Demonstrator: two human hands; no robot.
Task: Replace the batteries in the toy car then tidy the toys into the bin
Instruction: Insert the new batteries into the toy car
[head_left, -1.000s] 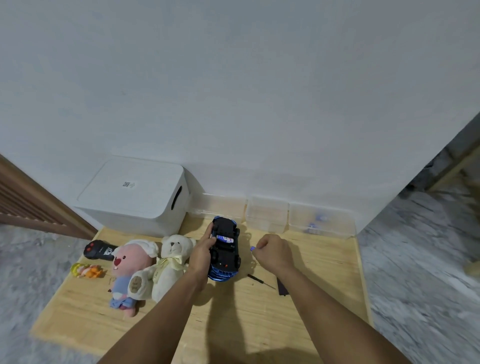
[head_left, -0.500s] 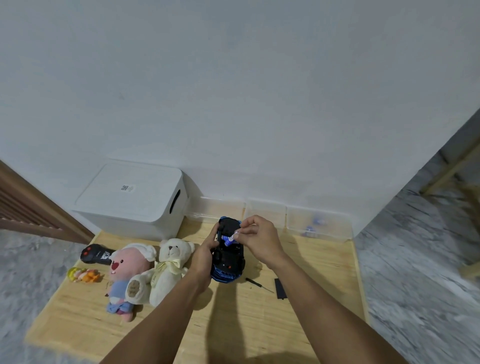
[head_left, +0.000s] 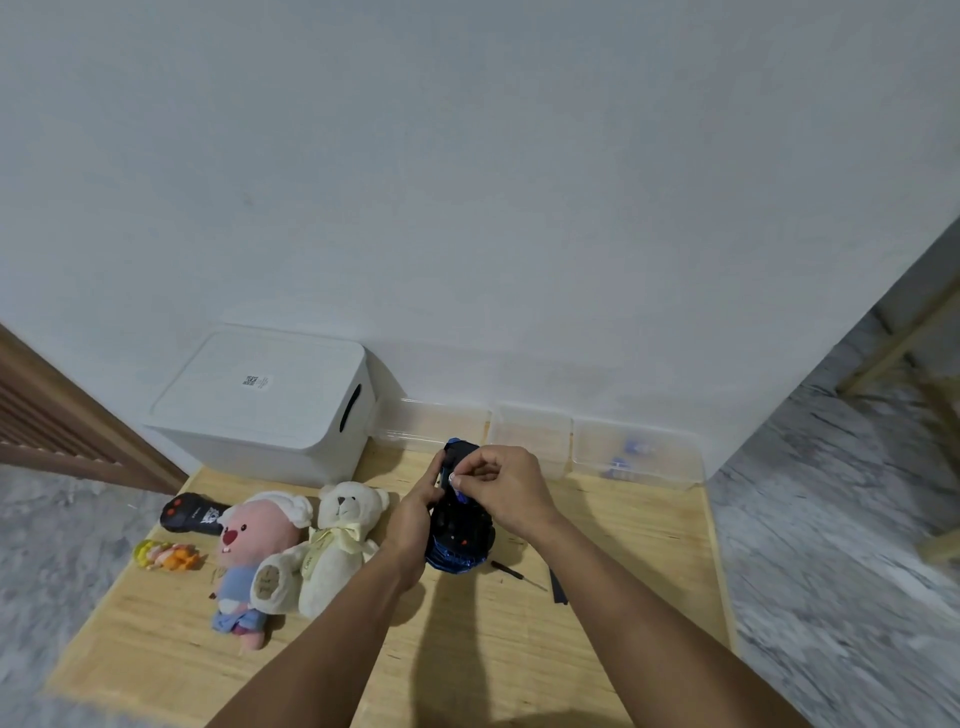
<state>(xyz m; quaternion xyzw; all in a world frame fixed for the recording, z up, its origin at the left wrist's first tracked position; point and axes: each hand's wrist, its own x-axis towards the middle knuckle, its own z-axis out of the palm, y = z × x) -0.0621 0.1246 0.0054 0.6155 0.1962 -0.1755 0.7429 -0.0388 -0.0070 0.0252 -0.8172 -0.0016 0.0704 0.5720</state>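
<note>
A: How many toys are out?

B: Four beside the toy car (head_left: 460, 540): one pink plush (head_left: 248, 551), one cream teddy bear (head_left: 337, 540), one small yellow-and-orange figure (head_left: 166, 555) and one black remote (head_left: 191, 514), all toward nine o'clock from the car.

A: And the car itself?

B: Near the middle of the worktop (head_left: 623, 540), underside up. The left hand (head_left: 415, 519) grips its side, fingers curled round it. The right hand (head_left: 501, 488) sits over its far end with fingers pinched on a small blue-and-white thing; I cannot tell what it is.

A: Containers?

B: One white bin (head_left: 265, 410), lid on, at eleven o'clock from the car. Three clear boxes (head_left: 530, 436) stand in a row along the wall from twelve to two o'clock; the rightmost holds small blue things. One thin screwdriver (head_left: 517, 573) and one dark flat piece (head_left: 558, 587) lie at four o'clock.

A: The room?

B: Pale wood worktop against a plain white wall (head_left: 467, 208), grey marbled floor (head_left: 841, 545) either side.
</note>
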